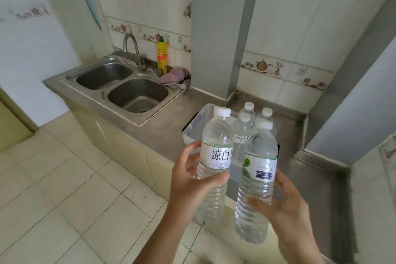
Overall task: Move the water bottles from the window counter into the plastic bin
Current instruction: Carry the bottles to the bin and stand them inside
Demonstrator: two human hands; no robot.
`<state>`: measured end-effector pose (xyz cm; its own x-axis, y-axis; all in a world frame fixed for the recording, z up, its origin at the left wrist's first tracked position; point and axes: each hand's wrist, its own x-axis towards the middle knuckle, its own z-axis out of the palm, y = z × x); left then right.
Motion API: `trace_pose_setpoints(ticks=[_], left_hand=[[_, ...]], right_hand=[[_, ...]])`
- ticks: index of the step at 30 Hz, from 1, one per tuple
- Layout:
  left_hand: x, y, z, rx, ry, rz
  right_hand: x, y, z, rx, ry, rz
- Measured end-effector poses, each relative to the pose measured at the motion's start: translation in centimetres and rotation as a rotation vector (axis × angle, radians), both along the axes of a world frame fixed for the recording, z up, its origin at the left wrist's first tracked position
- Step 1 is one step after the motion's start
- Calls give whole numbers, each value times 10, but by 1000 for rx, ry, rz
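My left hand (192, 186) grips a clear water bottle (216, 148) with a white cap and white label, held upright in front of me. My right hand (285, 206) grips a second water bottle (257, 178) of the same kind beside it. Both bottles hang in the air just short of a clear plastic bin (194, 128) standing on the steel counter (171, 111). Three more capped bottles (246, 122) stand upright inside the bin at its far right. The bin's near wall is partly hidden behind the held bottles.
A steel double sink (120, 85) with a tap (131, 49) lies to the left, with a yellow detergent bottle (162, 54) and a pink cloth (174, 75) behind it. A grey pillar (216, 28) rises behind the bin. Tiled floor (64, 188) spreads at lower left.
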<state>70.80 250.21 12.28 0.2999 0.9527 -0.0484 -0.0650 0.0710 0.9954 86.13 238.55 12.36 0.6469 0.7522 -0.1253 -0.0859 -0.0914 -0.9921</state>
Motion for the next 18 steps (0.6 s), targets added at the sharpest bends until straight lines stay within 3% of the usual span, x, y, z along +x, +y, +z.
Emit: trace_pose_setpoints(ticks=[10,18], left_hand=[[108,103,1,57,36,-197],[150,154,-31,38,72,-429]], right_hand=[[82,88,-8,22,-82,-124],[111,125,-36,-23,-147,-176]])
